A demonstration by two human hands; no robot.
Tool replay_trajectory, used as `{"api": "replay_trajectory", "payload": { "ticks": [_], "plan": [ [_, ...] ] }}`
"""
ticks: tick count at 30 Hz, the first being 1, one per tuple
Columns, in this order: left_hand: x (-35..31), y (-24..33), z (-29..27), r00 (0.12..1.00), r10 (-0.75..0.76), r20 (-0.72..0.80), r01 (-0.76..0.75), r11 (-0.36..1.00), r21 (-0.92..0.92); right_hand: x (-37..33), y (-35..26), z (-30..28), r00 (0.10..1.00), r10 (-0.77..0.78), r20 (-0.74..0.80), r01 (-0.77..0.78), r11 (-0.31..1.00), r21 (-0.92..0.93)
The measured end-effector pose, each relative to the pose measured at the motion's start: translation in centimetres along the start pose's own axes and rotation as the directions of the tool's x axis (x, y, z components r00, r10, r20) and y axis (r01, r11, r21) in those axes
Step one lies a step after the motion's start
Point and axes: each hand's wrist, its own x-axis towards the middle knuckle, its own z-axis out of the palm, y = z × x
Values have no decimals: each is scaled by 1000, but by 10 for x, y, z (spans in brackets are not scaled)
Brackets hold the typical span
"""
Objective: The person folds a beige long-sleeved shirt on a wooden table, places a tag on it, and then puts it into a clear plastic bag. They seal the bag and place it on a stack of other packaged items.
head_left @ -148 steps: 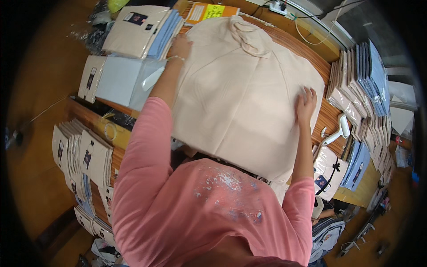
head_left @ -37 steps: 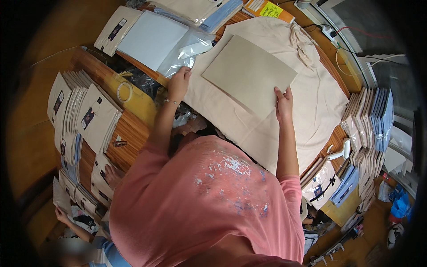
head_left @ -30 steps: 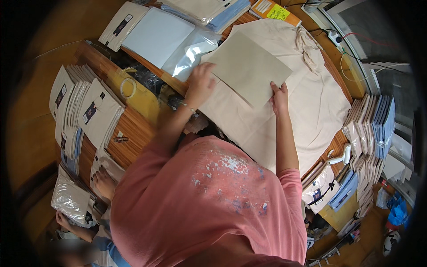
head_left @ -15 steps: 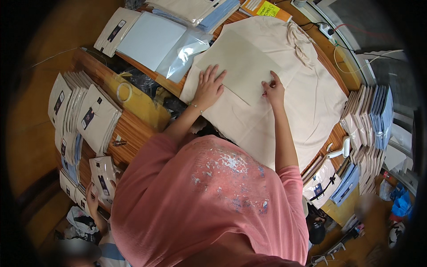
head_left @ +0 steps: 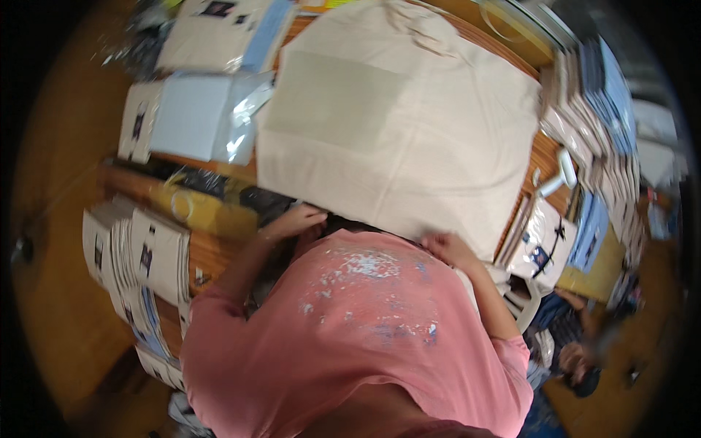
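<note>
A cream cloth garment is spread over the table in front of me. Flat on its left half lies a thin greyish-beige board, its right edge blurred. At the garment's near left edge, my left hand has its fingers pinched together on the hem. My right hand is closed at the near edge farther right, with the cloth at its fingers. Motion smears that hand somewhat. Neither hand touches the board.
Bagged folded garments are stacked at left, with others at right. A clear bag with a pale blue sheet lies left of the cloth. A white-handled roller rests on the right. Another person is at lower right.
Both hands have left the board and come back toward my body, to the garment's near edge. My view has turned, so the table appears rotated and shifted.
</note>
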Motion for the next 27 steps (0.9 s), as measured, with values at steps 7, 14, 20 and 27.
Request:
{"api": "replay_trajectory", "payload": {
  "ticks": [7,14,20,27],
  "plan": [
    [112,-94,42,965,219,-143,-211,334,-919,-56,187,84,852,487,-190,313,-183,932],
    [96,-76,22,925,299,-233,-355,471,-807,-45,199,83,775,596,-207,339,-116,934],
    [34,-90,33,853,76,-517,-443,629,-639,-42,145,61,552,797,-244,366,31,930],
    [-17,-21,52,451,-140,-881,-792,392,-468,-63,132,51,437,789,-433,345,298,890]
  ]
}}
